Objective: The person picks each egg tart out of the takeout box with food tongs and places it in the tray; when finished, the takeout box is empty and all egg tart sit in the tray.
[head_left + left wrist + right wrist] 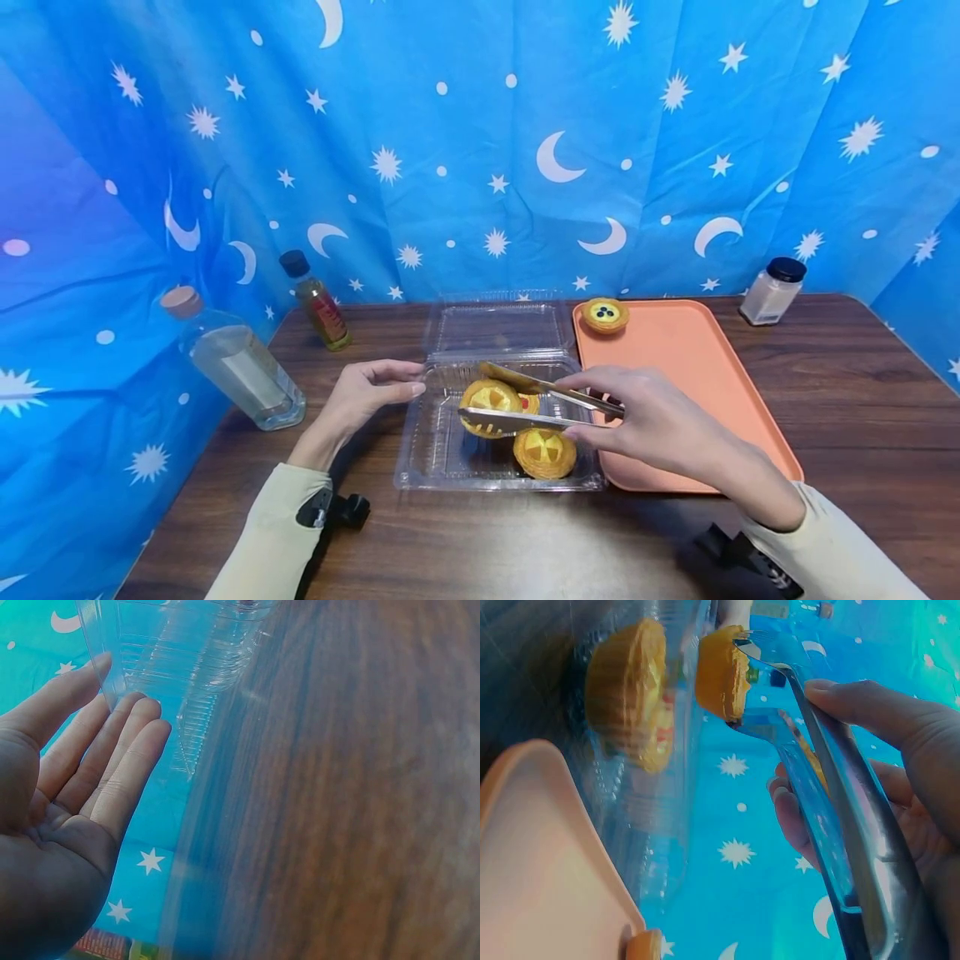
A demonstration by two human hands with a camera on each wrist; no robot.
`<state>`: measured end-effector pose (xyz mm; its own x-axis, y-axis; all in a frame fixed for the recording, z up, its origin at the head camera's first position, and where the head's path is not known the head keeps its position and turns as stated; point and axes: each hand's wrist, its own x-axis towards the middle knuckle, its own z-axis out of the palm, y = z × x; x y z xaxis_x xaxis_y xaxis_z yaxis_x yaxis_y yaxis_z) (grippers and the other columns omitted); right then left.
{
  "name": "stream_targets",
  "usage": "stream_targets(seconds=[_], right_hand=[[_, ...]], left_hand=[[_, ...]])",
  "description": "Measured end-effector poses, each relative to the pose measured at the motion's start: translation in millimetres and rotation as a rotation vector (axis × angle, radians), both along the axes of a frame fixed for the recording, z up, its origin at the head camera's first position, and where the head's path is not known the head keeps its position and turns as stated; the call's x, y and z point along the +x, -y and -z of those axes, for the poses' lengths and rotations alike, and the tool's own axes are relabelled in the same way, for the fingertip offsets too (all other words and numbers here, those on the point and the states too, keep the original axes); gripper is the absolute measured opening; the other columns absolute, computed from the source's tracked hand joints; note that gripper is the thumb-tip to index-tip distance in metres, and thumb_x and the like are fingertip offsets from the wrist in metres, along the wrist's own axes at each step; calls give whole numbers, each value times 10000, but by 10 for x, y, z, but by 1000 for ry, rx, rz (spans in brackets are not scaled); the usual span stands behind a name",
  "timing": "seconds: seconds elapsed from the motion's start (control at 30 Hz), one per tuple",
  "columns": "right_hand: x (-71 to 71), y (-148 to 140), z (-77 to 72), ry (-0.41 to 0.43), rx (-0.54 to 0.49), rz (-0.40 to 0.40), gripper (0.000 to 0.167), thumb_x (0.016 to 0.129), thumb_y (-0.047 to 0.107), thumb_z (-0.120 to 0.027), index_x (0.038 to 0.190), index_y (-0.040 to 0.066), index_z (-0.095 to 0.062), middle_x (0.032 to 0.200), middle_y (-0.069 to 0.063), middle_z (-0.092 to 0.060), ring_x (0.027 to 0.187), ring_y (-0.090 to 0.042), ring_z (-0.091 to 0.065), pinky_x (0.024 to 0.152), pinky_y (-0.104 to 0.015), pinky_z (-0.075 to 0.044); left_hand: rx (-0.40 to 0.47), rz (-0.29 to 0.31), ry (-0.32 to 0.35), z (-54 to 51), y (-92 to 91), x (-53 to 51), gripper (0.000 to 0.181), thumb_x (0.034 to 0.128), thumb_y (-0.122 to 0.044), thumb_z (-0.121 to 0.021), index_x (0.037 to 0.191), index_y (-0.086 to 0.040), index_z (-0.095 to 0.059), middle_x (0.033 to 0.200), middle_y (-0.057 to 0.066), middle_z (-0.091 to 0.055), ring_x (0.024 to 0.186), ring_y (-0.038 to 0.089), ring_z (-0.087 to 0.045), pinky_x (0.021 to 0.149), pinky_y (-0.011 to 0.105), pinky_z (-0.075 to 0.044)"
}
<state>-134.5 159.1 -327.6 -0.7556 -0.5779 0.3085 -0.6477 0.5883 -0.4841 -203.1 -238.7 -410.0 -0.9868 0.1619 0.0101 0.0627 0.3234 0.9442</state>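
My right hand [660, 417] [922, 772] grips metal tongs [555, 392] [840, 780], whose tips clasp a yellow-topped tart [489, 398] [721, 675] above the clear plastic container [442, 482] [679, 847]. Another yellow-topped tart [545, 454] [622, 690] sits in the container's front right. Behind the tongs, a tart with red bits [529, 403] [664, 735] is partly hidden. My left hand [367, 392] [82, 780] holds the container's left edge near the hinge, thumb and fingers on either side of the plastic, fingers fairly straight.
The container's lid [498, 327] lies folded back. An orange tray [690, 375] [547, 862] on the right holds a tart with dark berries [604, 315] at its back left corner. Two bottles, one large [247, 367] and one small [322, 308], stand left; a black-capped jar [772, 293] stands back right.
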Motion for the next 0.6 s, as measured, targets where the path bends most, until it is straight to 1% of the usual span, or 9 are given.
stream_targets(seconds=[0.13, 0.3, 0.43, 0.53, 0.6], right_hand=[[-10, -86, -29, -20, -25, 31, 440, 889, 237, -896, 1289, 127, -748, 965, 125, -678, 704, -71, -537, 582, -262, -459], [0, -225, -77, -13, -28, 117, 436, 888, 200, -891, 1296, 142, -747, 1006, 103, -708, 754, -97, -591, 616, -275, -504], [-3, -359, -97, -14, -41, 163, 436, 897, 229, -886, 1299, 141, -742, 1016, 78, -721, 772, -93, -621, 626, -292, -529], [-19, -463, -97, -43, -48, 188, 437, 891, 241, -892, 1289, 139, -746, 1030, 57, -744, 787, -96, -653, 622, -295, -542], [-31, -531, -97, -76, -52, 206, 442, 880, 223, -899, 1287, 140, -749, 1035, 45, -753, 784, -112, -671, 611, -292, -540]], left_hand=[[17, 5, -1, 1, -1, 3, 404, 899, -204, -882, 1237, -14, -768, 1236, 120, -759, 1094, 217, -718, 950, 291, -558], [35, 16, -6, -9, -4, -1, 402, 901, -188, -879, 1238, -2, -765, 1230, 130, -760, 1071, 206, -729, 938, 284, -566], [42, 22, -3, -14, -6, 4, 398, 901, -174, -876, 1239, 4, -763, 1229, 132, -760, 1065, 203, -733, 937, 283, -568], [38, 19, -1, -14, -7, 7, 399, 901, -180, -878, 1240, -3, -765, 1222, 127, -763, 1060, 206, -734, 933, 284, -569], [36, 15, 1, -11, -7, 9, 400, 900, -184, -879, 1241, -7, -765, 1224, 124, -763, 1065, 207, -732, 936, 284, -568]])
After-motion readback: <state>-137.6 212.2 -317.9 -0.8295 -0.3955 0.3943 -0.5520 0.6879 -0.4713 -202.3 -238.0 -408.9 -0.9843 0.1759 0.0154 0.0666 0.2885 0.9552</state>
